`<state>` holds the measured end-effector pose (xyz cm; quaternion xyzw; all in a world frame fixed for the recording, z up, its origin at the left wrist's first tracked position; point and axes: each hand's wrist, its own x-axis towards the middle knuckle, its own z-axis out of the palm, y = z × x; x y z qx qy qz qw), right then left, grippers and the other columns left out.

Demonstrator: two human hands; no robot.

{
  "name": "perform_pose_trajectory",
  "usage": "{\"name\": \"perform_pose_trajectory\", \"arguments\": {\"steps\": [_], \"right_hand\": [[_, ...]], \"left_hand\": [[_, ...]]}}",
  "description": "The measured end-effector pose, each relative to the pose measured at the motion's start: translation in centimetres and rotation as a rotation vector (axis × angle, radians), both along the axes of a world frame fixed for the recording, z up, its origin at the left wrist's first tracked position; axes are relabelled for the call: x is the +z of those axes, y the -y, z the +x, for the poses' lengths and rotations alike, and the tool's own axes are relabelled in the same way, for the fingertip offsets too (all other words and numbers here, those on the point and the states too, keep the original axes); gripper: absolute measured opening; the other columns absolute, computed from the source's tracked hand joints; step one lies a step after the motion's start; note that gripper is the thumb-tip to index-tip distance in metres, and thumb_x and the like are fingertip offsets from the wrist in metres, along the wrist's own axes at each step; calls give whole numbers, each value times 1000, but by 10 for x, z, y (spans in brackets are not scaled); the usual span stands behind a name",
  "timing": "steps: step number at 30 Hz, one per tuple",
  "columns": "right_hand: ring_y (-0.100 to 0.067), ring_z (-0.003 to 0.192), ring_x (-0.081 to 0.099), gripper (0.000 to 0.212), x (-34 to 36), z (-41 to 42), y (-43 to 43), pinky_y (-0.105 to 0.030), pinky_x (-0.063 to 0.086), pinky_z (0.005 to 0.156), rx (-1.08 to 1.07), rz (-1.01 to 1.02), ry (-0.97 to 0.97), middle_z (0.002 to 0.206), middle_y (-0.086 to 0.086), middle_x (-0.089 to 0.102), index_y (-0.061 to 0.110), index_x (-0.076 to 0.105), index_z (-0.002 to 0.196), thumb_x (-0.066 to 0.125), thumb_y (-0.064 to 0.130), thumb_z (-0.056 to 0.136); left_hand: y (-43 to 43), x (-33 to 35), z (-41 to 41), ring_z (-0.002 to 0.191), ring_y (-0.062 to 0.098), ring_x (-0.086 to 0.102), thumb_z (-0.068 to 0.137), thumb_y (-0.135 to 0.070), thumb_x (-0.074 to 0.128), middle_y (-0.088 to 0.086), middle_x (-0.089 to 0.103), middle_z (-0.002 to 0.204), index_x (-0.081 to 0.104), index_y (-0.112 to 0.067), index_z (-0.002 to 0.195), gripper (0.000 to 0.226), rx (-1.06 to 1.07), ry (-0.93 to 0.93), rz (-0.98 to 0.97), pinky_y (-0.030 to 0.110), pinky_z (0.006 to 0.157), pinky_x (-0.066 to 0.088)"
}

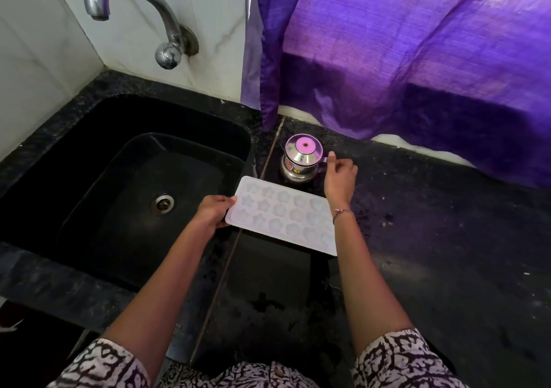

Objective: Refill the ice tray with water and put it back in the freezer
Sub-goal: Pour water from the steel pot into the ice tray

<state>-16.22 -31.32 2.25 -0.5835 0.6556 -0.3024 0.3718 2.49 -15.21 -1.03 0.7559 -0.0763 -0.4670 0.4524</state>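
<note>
Editor: Curtain first. What is filling the frame?

Photographer: Purple curtain (417, 44) is hanging across the back, above a black stone tabletop (447, 253). A dark sink (89, 137) is sitting at the left under a chrome tap (125, 3), and no water is showing at its spout.

Editor: And the ice tray?

Photographer: The ice tray (283, 214) is lying level just right of the sink, over the tabletop. I cannot tell whether it is resting there or being held clear, nor whether its star and flower cells are holding water. A lidded steel jug (301, 161) is standing just behind it.

Editor: Hands?

Photographer: The left hand (213, 211) is gripping the tray's short left end, fingers (229, 200) curled over the edge. The right hand (340, 179) is reaching to the jug's handle, fingers loosely bent, one tip at the handle, nothing grasped.

Editor: What is looking risky?

Photographer: That one-ended hold. With water going in, the far end may be dipping and spilling over the tabletop rather than into the sink. And with the jug tipping one-handed, its lid could be sliding off into the tray.
</note>
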Motion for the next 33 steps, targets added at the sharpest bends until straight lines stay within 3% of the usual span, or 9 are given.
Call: {"name": "perform_pose_trajectory", "arguments": {"steps": [4,9,13,19,30,33], "right_hand": [[-33,104,50,40,-6,-21,-19,-38,38,92,51,-132,-176,117,-15,48,5,54,103,45,43,96],[-35,114,43,34,-19,-51,-44,-39,36,94,58,-96,-316,122,-17,47,4,55,108,49,36,96],[-37,111,46,27,-31,-67,-61,-36,34,93,47,-98,-295,121,-20,47,-1,56,109,49,22,97],[-39,97,59,35,-27,-79,-67,-36,46,77,112,19,-355,106,-23,64,3,61,106,39,29,100],[-43,103,58,34,-23,-61,-89,-42,46,78,55,97,-408,112,-24,62,5,43,117,32,33,102],[-42,102,59,33,-23,-58,-93,-41,45,77,9,89,-397,111,-25,63,6,45,117,33,33,102]], "left_hand": [[2,-4,0,63,15,60,91,-18,63,5,63,78,63,-9,78,16,10,32,4,19,44,50],[3,-9,3,66,16,61,91,-14,62,8,65,86,65,-6,92,9,19,59,2,23,49,52],[2,-16,3,73,22,64,88,-10,64,15,68,94,69,-3,94,11,31,69,-34,30,65,55],[0,-18,3,71,21,65,86,-10,67,13,68,90,68,-8,81,6,32,99,-56,29,62,53],[1,-8,2,64,17,59,89,-12,62,9,64,86,61,-13,69,21,-42,144,-39,26,53,47],[1,-6,3,71,23,60,90,-12,61,10,64,88,60,-13,68,22,-55,150,-27,28,57,50]]}}
